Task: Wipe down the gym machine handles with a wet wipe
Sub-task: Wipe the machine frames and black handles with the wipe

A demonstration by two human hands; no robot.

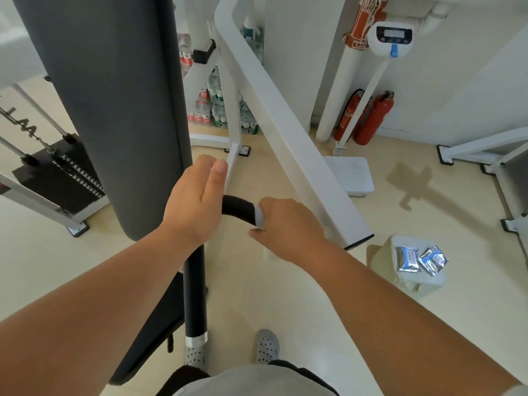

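Handle: the handle [238,208] is a round bar in a matte black, foam-like sleeve. It is L-shaped: a long leg rises from a silver collar [196,338] at 6 o'clock to a bend, then a short leg runs toward 3 o'clock.
Left grip: the left grip [194,204] is wrapped over the bend, with the thumb laid straight toward 12 o'clock. It holds the bar alone, seemingly to steady it.
Right grip: the right grip [285,227] is curled closed round the end of the short leg, with the cloth trapped between fingers and foam.
Wet wipe: the wet wipe [259,216] is thin, white and soft. Only a narrow band shows, wrapped round the bar at the grip's 9 o'clock edge.
Deciding relation: bare black foam lies at 9 o'clock from the right grip, between the two hands. The short leg's axis runs 9-to-3, so the stroke should slide along that line toward the left grip — the right carries the cloth. Following the long leg down to 6 o'clock would likely need a turned wrist.
Behind: a smooth grey pad [114,110] stands tall and rounded at 11 o'clock, and a white square-section beam [285,132] slants from 12 toward 4.
Far right: crinkled foil packets [407,260] lie on a white container [423,284] at 3 o'clock, well apart.
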